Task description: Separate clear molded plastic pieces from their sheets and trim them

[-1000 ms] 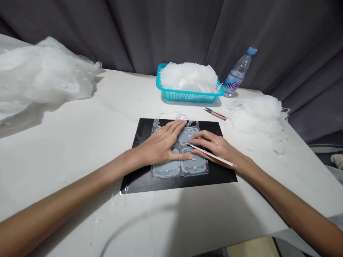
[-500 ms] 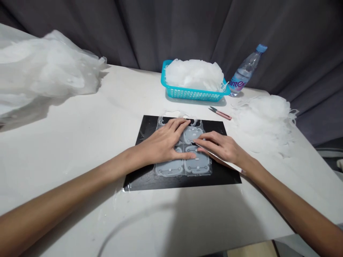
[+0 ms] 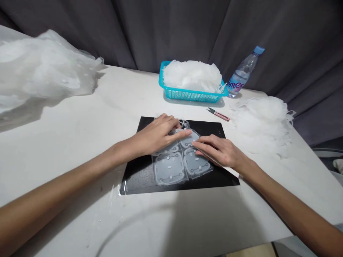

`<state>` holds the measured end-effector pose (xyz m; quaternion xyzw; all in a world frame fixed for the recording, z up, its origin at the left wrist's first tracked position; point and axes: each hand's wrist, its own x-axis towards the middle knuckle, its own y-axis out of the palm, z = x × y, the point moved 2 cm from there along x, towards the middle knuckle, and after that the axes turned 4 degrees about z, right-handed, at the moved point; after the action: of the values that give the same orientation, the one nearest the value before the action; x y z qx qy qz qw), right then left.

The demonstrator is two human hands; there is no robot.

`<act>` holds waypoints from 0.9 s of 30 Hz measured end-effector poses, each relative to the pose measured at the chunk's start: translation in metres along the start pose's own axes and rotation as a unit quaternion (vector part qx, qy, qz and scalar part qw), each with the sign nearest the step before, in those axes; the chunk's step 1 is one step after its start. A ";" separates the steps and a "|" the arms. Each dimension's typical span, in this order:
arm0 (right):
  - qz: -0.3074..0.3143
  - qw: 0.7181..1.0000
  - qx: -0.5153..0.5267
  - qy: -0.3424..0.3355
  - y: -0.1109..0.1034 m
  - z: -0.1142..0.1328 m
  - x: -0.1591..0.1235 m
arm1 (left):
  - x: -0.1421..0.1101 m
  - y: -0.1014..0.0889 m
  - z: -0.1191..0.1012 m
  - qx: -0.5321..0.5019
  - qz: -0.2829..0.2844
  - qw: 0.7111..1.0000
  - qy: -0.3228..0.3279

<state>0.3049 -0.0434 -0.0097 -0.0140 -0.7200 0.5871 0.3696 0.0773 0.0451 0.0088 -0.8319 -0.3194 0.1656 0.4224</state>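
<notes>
A translucent moulded sheet (image 3: 169, 167) with several rounded, grey-looking panels lies tilted on a black mat (image 3: 139, 180). My left hand (image 3: 160, 132) lies over its upper left part, fingers curled at the far edge and thumb stretched across the top. Thin loops of trim (image 3: 184, 123) stick up beside those fingers. At the sheet's right side, my right hand (image 3: 221, 151) is closed around slim, light-coloured tweezers (image 3: 226, 167), mostly hidden by the hand. Their tip meets the sheet near a gap between panels.
Beyond the mat stands a turquoise basket (image 3: 195, 95) heaped with white translucent pieces. Pink-handled thread snips (image 3: 221, 115) lie in front of it. A water bottle (image 3: 242, 76) and a pile of translucent scraps (image 3: 264, 125) are at right, a large plastic bag (image 3: 45, 67) at left.
The sheet has turned counterclockwise and its lower left panel has come nearer. My left hand has shifted left, its fingers now curled. My right hand stays almost in place with the tweezers.
</notes>
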 end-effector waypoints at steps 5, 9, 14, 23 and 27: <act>-0.008 0.990 0.121 0.067 -0.004 0.006 0.003 | 0.002 0.000 0.001 -0.170 0.036 0.985 -0.024; -0.048 0.949 0.232 0.208 -0.013 0.001 0.002 | 0.003 -0.001 0.002 -0.328 0.080 0.941 -0.013; -0.112 0.908 0.240 0.325 -0.009 -0.015 -0.001 | 0.000 -0.004 0.005 -0.378 0.097 0.921 -0.012; 0.010 0.839 0.415 0.353 0.001 -0.005 0.010 | 0.002 -0.010 -0.004 -0.284 0.102 0.953 -0.035; -0.015 0.815 0.434 0.383 0.004 0.000 0.012 | 0.005 -0.006 -0.009 -0.261 0.084 0.961 -0.041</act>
<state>0.2945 -0.0368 -0.0071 -0.0649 -0.1912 0.7800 0.5923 0.0835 0.0454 0.0194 -0.9295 -0.2979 0.1456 0.1617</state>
